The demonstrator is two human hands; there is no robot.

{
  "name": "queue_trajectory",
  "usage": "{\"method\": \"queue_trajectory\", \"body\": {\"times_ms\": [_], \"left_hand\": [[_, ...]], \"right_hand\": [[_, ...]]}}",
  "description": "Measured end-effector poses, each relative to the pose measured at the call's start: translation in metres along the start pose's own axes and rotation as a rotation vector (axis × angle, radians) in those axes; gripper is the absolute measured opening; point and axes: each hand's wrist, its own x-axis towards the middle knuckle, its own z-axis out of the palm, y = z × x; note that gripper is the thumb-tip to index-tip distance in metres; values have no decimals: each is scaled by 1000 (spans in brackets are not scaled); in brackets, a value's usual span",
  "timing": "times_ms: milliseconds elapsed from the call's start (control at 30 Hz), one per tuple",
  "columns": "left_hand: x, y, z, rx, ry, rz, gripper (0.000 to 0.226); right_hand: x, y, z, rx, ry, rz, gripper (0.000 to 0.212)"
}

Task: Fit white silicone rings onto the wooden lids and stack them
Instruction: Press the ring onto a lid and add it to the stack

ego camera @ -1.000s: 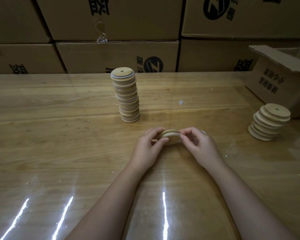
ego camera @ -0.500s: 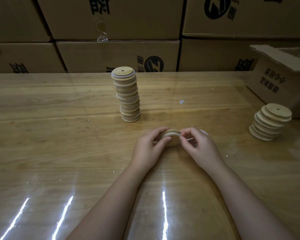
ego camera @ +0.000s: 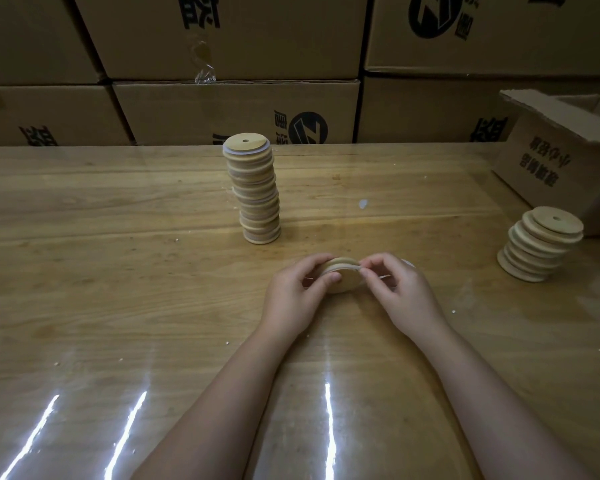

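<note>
wooden lid (ego camera: pixel 342 285) | gripped in left fingers (ego camera: pixel 330 277) | right fingers (ego camera: pixel 370 269) pinch its white ring (ego camera: pixel 343 268)

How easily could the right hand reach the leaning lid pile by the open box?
Probably yes: nothing stands between the right hand and the leaning lid pile, though it is busy pinching the white ring on the lid.

Bold black Chinese characters (ego camera: pixel 200 10) are printed on the stacked brown cardboard boxes (ego camera: pixel 222 105) along the back. We find them inverted and partly cut off, and cannot read them. A round black logo (ego camera: pixel 308 128) with a slanted Z-like stripe stands on the middle lower box, and a second logo (ego camera: pixel 433 12) of the same kind on the upper right box (ego camera: pixel 499 46). The open brown cardboard box (ego camera: pixel 568 140) at right bears two upside-down rows of characters (ego camera: pixel 541 162), too dim for us to read.
</note>
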Motion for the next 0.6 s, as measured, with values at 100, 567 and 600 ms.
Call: {"method": "queue_trajectory", "body": {"times_ms": [100,567,600], "left_hand": [[1,-2,-1,-55,7,-24,24],[2,-2,0,-138,-44,-104,25],[1,-3,1,-104,-53,-68,24]], "right_hand": [[1,2,-1,70,-43,68,21],[-1,-11,-4,20,102,-67,13],[0,-13,-4,0,114,-100,8]]}}
